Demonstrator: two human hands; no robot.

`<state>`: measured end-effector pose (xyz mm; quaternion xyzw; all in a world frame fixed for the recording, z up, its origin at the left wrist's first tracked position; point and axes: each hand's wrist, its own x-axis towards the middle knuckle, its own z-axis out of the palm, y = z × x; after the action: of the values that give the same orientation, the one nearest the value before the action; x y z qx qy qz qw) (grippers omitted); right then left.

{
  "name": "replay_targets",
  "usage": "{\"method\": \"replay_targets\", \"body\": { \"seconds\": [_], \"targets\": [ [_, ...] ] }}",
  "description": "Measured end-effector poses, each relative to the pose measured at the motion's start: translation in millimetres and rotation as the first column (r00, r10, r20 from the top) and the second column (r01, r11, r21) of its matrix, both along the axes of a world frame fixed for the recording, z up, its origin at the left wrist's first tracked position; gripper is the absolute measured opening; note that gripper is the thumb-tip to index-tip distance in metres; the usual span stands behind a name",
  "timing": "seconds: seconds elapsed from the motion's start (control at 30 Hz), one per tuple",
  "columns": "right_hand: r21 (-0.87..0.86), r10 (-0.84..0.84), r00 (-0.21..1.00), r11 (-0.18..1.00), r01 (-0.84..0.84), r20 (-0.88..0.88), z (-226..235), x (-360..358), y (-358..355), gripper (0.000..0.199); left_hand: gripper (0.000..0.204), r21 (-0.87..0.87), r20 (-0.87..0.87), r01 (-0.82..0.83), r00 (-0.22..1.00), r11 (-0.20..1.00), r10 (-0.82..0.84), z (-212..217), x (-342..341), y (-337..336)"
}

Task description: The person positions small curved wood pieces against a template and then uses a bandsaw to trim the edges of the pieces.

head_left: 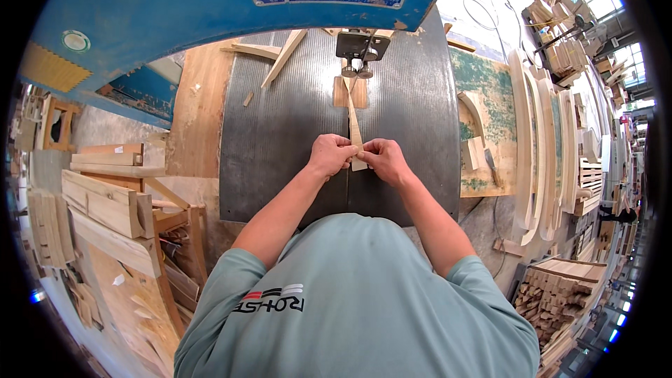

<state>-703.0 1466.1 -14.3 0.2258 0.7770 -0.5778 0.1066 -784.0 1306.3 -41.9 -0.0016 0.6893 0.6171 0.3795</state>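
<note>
I stand at a band saw with a grey ribbed metal table (280,126). A narrow tapered strip of light wood (353,122) lies along the table's middle, its far end at the blade guide (358,52). My left hand (330,155) and my right hand (383,160) both pinch the strip's near end, fingertips meeting over it. Close to the blade, the strip rests over a small wooden insert (349,92).
Offcut sticks (280,56) lie at the table's far left. The blue saw housing (175,7) arches overhead. Stacked planks (108,203) stand on my left. Long curved wooden pieces (535,147) and a green-stained board (486,98) lie on my right, with a pile of small sticks (553,294) lower right.
</note>
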Motion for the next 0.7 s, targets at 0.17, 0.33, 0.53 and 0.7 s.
{"method": "replay_targets", "body": {
  "seconds": [0.17, 0.33, 0.53, 0.7],
  "targets": [
    [0.001, -0.002, 1.000, 1.000, 0.002, 0.000, -0.5, -1.0, 0.5, 0.017, 0.016, -0.033, 0.000, 0.038, 0.999, 0.999, -0.038, 11.0, -2.3, 0.9],
    [0.018, -0.011, 1.000, 1.000, 0.011, -0.004, -1.0, -1.3, 1.3, 0.021, 0.017, -0.048, 0.004, 0.062, 0.998, 0.997, -0.062, 15.1, -4.1, 1.0],
    [0.052, -0.008, 1.000, 0.999, 0.008, -0.002, 0.9, -0.8, 3.3, 0.021, 0.018, -0.047, 0.013, 0.078, 0.997, 0.996, -0.077, 21.0, -4.8, 3.2],
    [0.070, -0.002, 1.000, 0.998, 0.004, -0.017, 5.8, -1.4, 2.0, 0.021, 0.020, -0.024, 0.019, 0.062, 0.998, 0.998, -0.061, 22.5, -4.3, 1.3]
  ]
}}
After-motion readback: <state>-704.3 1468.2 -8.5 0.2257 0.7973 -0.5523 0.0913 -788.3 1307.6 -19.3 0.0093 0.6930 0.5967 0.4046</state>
